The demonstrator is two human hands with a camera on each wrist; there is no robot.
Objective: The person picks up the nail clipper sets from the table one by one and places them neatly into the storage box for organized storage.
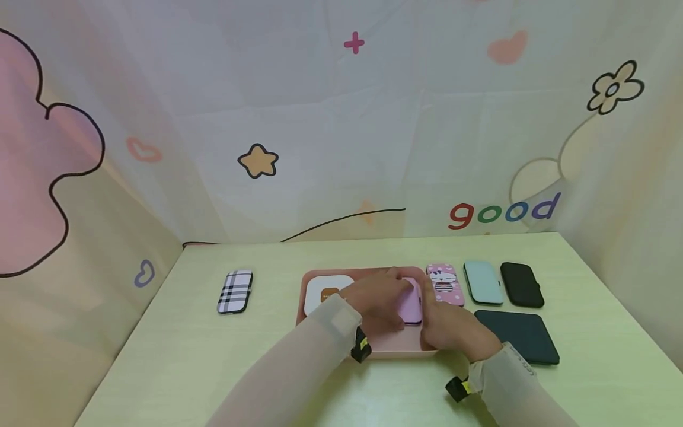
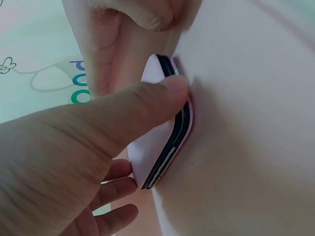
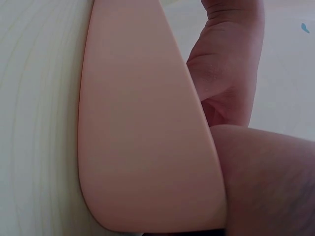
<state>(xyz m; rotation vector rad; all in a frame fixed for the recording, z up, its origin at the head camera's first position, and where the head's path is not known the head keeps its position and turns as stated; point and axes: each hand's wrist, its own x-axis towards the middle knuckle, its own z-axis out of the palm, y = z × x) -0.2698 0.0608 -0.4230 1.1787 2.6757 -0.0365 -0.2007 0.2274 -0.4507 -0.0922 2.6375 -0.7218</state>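
A flat pink clamshell case (image 1: 409, 302) with rounded corners and a black edge is at the right end of a pink tray (image 1: 395, 347). My left hand (image 1: 376, 296) reaches into the tray and holds this case. In the left wrist view its thumb presses the black edge of the case (image 2: 152, 152), with fingers on the far side. My right hand (image 1: 453, 326) grips the tray's right wall, its thumb inside. The tray's front wall (image 3: 142, 123) fills the middle of the right wrist view. A white case (image 1: 315, 290) with a brown patch lies at the tray's left end, partly covered by my left arm.
On the table, a plaid case (image 1: 235, 292) lies to the left. Right of the tray are a pink cartoon case (image 1: 447, 287), a mint case (image 1: 482, 283), a black case (image 1: 522, 284) and a larger dark flat case (image 1: 520, 335). A printed curtain (image 1: 331, 118) hangs behind.
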